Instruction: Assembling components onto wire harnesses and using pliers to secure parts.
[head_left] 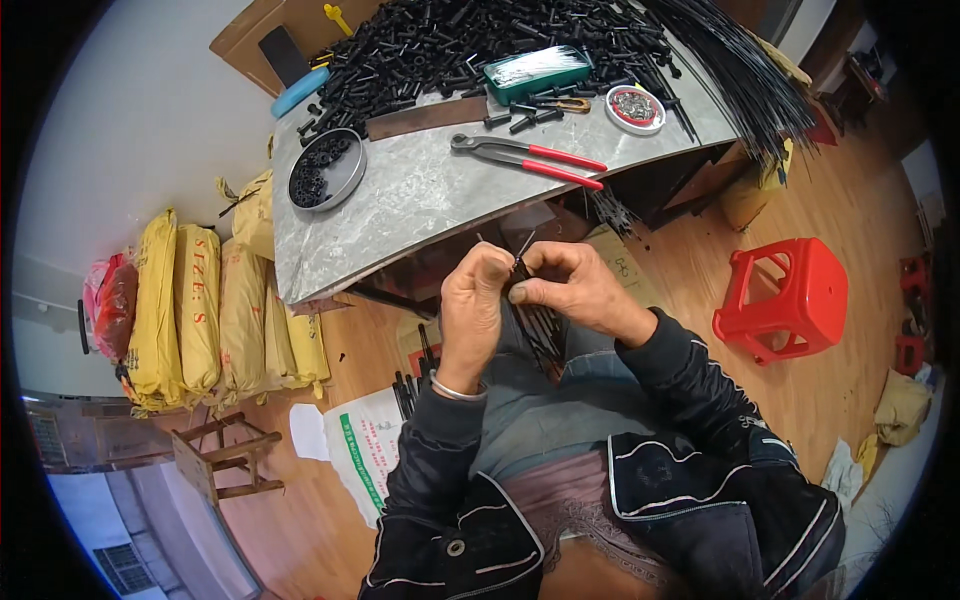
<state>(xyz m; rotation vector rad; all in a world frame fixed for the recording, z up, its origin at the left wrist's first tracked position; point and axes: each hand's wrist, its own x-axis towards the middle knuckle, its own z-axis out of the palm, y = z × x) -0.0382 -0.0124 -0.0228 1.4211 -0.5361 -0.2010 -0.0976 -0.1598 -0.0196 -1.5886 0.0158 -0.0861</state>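
Above my lap, just off the table's front edge, both hands work close together with fingers pinched. My left hand (473, 308) and my right hand (588, 292) meet at a small dark piece, partly hidden by the fingertips. A thin wire-like tip (527, 241) sticks up between them. Several slim black rods (540, 335) lie below the fingers across my lap. On the table ahead rest pincers (530, 160) with red handles. A round grey dish (328, 170) of small black rings sits to their left, and a white round tub (635, 110) of small metal parts to their right.
Black tubular parts (420, 50) heap over the grey table (400, 215), beside a green box (540, 75) of white strips and long black rods (735, 75). A red stool (785, 300) stands right; yellow sacks (200, 310) and a wooden stool (225, 455) are left.
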